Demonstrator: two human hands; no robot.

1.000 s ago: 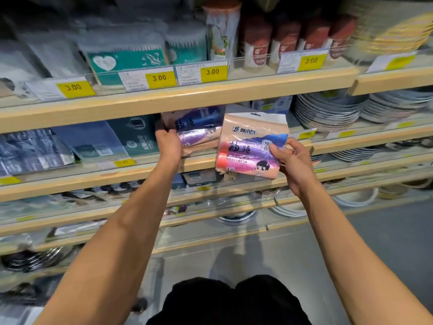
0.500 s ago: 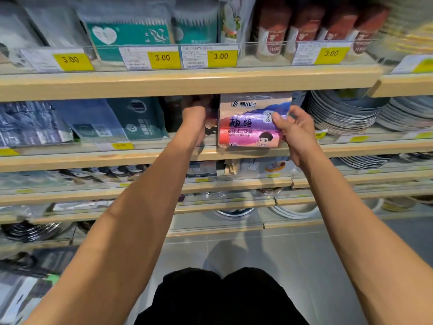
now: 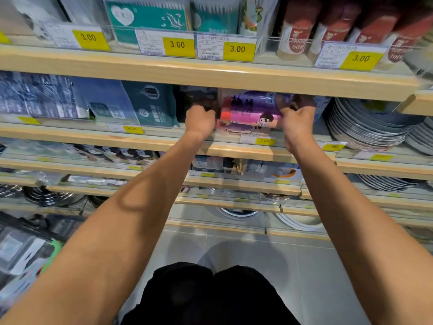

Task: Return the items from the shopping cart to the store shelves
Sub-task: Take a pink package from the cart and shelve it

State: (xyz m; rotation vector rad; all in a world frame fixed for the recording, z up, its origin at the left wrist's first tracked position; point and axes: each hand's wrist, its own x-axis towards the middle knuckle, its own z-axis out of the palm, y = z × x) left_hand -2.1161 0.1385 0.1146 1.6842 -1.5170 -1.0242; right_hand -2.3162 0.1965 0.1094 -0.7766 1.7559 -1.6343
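Item: pack of bin-bag rolls (image 3: pixel 249 111), purple and pink, cartoon figure on the front. Location: second shelf (image 3: pixel 150 143), standing upright under the top shelf board, right of the teal packet (image 3: pixel 152 105) and left of the stacked grey plates (image 3: pixel 367 127). My right hand (image 3: pixel 296 121) has its grip closed on the pack's right edge. My left hand (image 3: pixel 201 120) is curled shut at the pack's left edge; what it clasps I cannot tell.
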